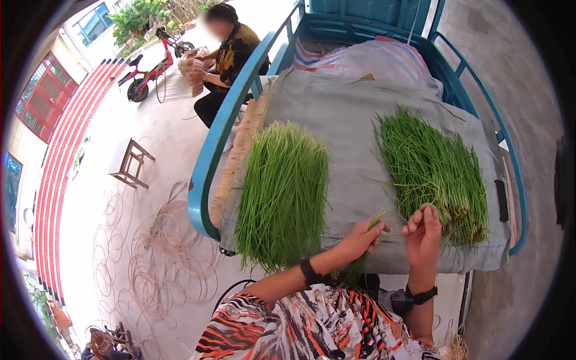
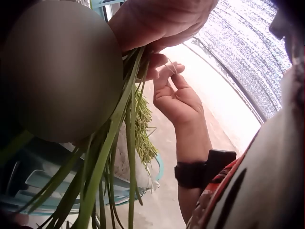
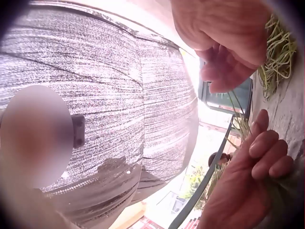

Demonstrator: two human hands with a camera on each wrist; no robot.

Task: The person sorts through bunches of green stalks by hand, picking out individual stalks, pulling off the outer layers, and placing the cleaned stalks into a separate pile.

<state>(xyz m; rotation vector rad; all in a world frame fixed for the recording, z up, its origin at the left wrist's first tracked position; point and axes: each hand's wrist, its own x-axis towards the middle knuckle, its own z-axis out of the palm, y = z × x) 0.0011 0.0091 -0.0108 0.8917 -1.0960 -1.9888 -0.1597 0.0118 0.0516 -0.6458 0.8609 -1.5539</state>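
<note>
My left hand (image 1: 363, 237) grips a small bunch of chives (image 2: 112, 138), their long green blades hanging down in the left wrist view. Beside it on the right, my right hand (image 1: 425, 234) pinches thin chive strands (image 3: 232, 101) between thumb and fingers, near the stem ends of the left hand's bunch. A large pile of chives (image 1: 441, 174) lies just beyond the right hand, its pale stem ends toward me. Another broad pile of chives (image 1: 282, 192) lies to the left, tips toward me.
Both piles rest on a grey cloth (image 1: 360, 150) over the bed of a blue cart, with a side rail (image 1: 210, 162) at the left. A striped sack (image 1: 384, 63) lies behind. A seated person (image 1: 234, 57), a stool (image 1: 132, 162) and coiled strips (image 1: 168, 252) are off to the left.
</note>
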